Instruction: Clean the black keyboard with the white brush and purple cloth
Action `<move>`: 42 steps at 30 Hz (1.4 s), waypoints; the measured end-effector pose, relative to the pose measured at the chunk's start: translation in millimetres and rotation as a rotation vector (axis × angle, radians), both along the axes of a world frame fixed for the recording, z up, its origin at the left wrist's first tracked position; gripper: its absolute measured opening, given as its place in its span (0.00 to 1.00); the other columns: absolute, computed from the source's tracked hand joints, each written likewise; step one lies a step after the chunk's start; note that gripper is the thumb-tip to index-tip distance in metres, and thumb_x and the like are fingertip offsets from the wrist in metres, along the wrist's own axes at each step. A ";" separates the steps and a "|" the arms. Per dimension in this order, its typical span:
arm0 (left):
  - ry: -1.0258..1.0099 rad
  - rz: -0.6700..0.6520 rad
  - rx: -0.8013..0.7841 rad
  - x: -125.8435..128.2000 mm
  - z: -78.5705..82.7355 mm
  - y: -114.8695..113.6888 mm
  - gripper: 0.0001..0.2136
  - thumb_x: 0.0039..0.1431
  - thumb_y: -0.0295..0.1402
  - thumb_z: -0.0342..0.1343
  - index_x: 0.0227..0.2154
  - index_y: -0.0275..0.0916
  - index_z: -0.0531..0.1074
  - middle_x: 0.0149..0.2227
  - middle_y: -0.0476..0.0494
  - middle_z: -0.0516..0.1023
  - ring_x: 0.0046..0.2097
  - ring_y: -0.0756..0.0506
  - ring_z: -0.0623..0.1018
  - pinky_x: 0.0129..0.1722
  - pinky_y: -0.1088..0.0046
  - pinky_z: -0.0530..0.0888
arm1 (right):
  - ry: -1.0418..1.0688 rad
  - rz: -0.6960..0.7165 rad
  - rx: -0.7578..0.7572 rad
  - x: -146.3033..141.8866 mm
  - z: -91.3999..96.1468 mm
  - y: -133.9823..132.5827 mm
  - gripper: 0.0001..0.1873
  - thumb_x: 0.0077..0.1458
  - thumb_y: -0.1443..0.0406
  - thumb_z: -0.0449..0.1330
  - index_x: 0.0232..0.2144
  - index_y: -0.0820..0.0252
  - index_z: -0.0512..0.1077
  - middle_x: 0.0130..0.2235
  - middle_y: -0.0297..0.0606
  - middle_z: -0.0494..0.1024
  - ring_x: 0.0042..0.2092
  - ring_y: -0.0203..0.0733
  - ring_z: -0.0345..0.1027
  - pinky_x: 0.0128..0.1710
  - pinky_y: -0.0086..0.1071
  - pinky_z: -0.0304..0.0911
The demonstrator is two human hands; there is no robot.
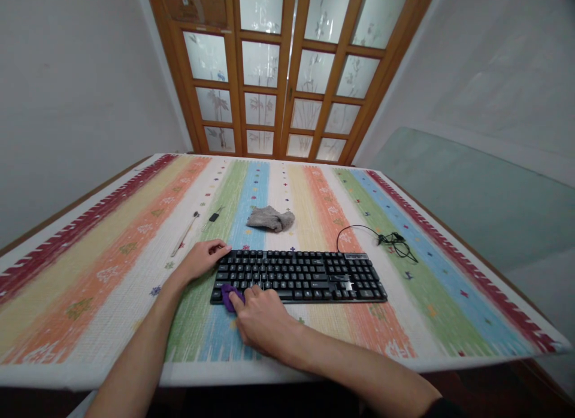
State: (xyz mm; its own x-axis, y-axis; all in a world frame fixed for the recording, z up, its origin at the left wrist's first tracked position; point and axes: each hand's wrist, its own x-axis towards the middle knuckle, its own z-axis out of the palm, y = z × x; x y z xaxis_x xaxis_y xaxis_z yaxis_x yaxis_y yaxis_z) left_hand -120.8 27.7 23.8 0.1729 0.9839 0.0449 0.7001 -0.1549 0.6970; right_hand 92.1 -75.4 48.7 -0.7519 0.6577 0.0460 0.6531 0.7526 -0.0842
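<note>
A black keyboard [309,277] lies flat on a striped tablecloth in front of me. My left hand [204,257] grips its upper left corner, with bent fingers against the edge. Over the lower left keys, my right hand [263,319] is closed on a purple cloth [231,297], the index finger pressing it down. Part of the cloth is hidden under the fingers. Beyond the keyboard lies a crumpled grey cloth [271,219]. A toothbrush [185,233] with a dark head and a small black object [214,217] lie past my left hand.
The keyboard's black cable [395,241] is bundled to the right on the tablecloth [431,286]. The table's near edge runs under my forearms. Behind the table stand wooden doors [278,94] with glass panes, and a pale green panel [476,184] leans at the right wall.
</note>
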 end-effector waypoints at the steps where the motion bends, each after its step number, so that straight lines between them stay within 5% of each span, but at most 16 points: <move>1: -0.002 -0.001 -0.001 0.2 0.2 -0.1 0.23 0.57 0.55 0.50 0.30 0.39 0.77 0.28 0.46 0.80 0.32 0.42 0.77 0.34 0.69 0.70 | 0.002 -0.003 0.000 0.1 -1.5 -0.4 0.18 0.59 0.67 0.56 0.51 0.70 0.68 0.36 0.50 0.77 0.37 0.49 0.71 0.29 0.36 0.67; 12: 0.009 0.011 -0.001 2.4 4.8 -2.1 0.23 0.57 0.54 0.49 0.30 0.39 0.77 0.27 0.46 0.81 0.32 0.42 0.78 0.34 0.69 0.70 | 0.018 -0.121 -0.141 2.9 -14.6 -10.1 0.31 0.58 0.68 0.54 0.63 0.68 0.60 0.42 0.52 0.77 0.42 0.53 0.72 0.33 0.42 0.71; 27: -0.001 0.007 -0.015 0.8 1.9 0.4 0.23 0.55 0.55 0.50 0.30 0.39 0.77 0.28 0.45 0.81 0.32 0.42 0.77 0.35 0.69 0.70 | -0.046 -0.156 -0.129 26.2 -0.6 -7.1 0.24 0.61 0.68 0.52 0.58 0.66 0.65 0.39 0.51 0.77 0.41 0.51 0.72 0.33 0.38 0.68; 42: 0.021 0.007 -0.018 2.3 5.2 -1.0 0.24 0.55 0.56 0.49 0.29 0.39 0.77 0.29 0.45 0.81 0.32 0.42 0.76 0.35 0.68 0.69 | -0.080 -0.219 -0.154 48.8 -8.3 -14.7 0.29 0.62 0.67 0.51 0.64 0.67 0.60 0.43 0.54 0.77 0.44 0.51 0.71 0.37 0.39 0.69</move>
